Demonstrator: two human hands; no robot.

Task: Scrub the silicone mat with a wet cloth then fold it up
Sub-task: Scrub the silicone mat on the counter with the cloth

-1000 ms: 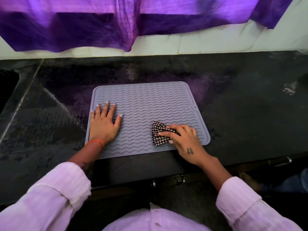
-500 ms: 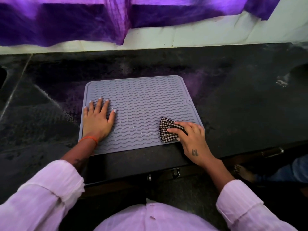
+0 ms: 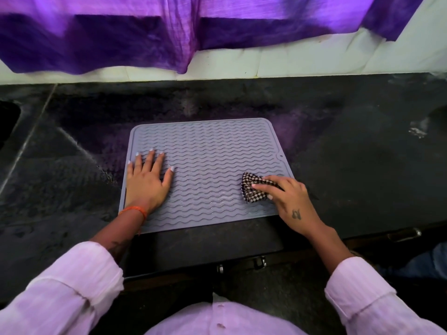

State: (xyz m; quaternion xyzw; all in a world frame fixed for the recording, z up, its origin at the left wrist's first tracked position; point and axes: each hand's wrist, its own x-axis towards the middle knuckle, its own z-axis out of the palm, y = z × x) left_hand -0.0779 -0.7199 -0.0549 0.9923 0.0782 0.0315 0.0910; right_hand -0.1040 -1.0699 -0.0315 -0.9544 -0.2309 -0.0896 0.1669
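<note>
While the dark stone counter [image 3: 350,165] takes up most of the view, it looks streaky and smudged w/ a purple sheen towards the back, prob reflecting the purple cloth [image 3: 145,37] hanging over the white tiled wall [image 3: 302,61]. Far left there's a dark cutout [image 3: 7,122], can't tell what it is tbh.

Silicone mat [image 3: 217,160] is grey w/ wavy ridges, lying flat and unfolded near the front of the counter, its near edge just short of the counter's front lip. Plenty of bare counter to the right of it and behind it, a bit less on the left.

Left hand [image 3: 147,182] is flat on the mat's left side, fingers straight and spread, palm down, not gripping anything. Right hand [image 3: 290,199] has its fingers curled over a checkered cloth [image 3: 251,189], holding it down on the mat's right part close to the near right corner; that hand's heel hangs off past the mat's edge.

Lilac sleeves [image 3: 72,286] at the bottom, orange band [image 3: 135,210] on the left wrist.
</note>
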